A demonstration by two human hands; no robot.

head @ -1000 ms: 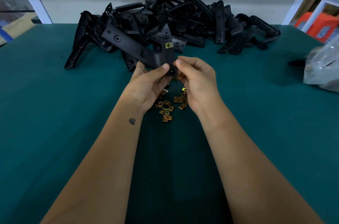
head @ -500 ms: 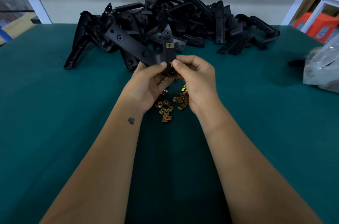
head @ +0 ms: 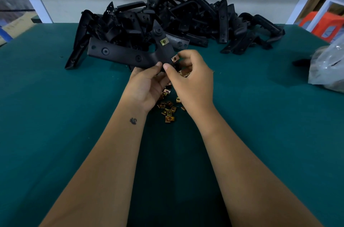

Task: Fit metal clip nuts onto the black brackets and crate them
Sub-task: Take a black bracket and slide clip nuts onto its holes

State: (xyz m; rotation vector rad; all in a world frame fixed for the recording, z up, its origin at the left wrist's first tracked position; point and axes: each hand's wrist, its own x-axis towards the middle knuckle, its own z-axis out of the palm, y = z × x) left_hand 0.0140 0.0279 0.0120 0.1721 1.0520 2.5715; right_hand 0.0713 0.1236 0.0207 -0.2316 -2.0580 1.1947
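Your green felt surface carries a tangled pile of black plastic brackets. Your left hand grips one angled black bracket; your right hand pinches its brass clip nut. Loose nuts lie partly hidden beneath.

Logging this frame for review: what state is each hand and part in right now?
left hand: gripping the held bracket's lower end
right hand: pinching the second clip nut
held bracket: lifted off the table
first clip nut: fitted on the bracket
second clip nut: at the bracket's edge
loose clip nuts: scattered on the table
bracket pile: heaped, no nuts visible
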